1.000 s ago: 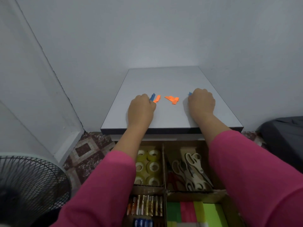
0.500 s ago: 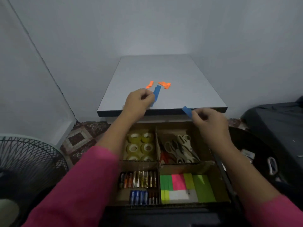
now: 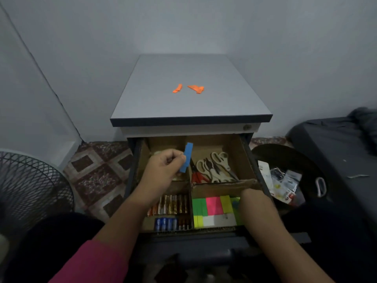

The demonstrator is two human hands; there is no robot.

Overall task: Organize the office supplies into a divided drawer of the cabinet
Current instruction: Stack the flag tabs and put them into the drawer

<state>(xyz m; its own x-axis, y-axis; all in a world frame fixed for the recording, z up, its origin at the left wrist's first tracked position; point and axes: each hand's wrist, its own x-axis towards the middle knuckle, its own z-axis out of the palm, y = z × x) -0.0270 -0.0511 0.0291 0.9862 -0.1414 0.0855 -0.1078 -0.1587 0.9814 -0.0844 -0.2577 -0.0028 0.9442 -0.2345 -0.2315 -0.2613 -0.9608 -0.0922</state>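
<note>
Grey walls meet in a corner behind a small cabinet (image 3: 190, 92) w/ a pale grey top; patterned floor tiles (image 3: 98, 172) show at its left foot. Far left, bottom: wire guard of a fan (image 3: 30, 193). On the cabinet top lie two orange paper bits, apart from each other: a small strip (image 3: 177, 88) and, to its right, a wider folded piece (image 3: 196, 88).

Below the top, the divided drawer (image 3: 245, 160) is pulled out, cardboard partitions making four compartments. Left hand (image 3: 165, 170) hovers over the back-left compartment, fingers curled, pinching a blue paper strip (image 3: 186, 157) that stands nearly upright above the central divider. Contents of that compartment are mostly hidden by the hand. Front-left holds batteries (image 3: 173, 204) in rows, gold/orange ones behind, blue ones in front. Back-right holds several pairs of scissors (image 3: 214, 166), pale handles plus a red one. Front-right holds sticky notes (image 3: 214, 209): green, pink, yellow-green, white.

Right hand (image 3: 252, 198) reaches into the front-right compartment at its right edge, over the notes; fingers are out of sight, so can't tell if it grips anything. Pink sleeve (image 3: 91, 262) on left arm. Right of the cabinet: dark round bin (image 3: 285, 160) w/ packaging scraps, then dark fabric (image 3: 342, 144).
</note>
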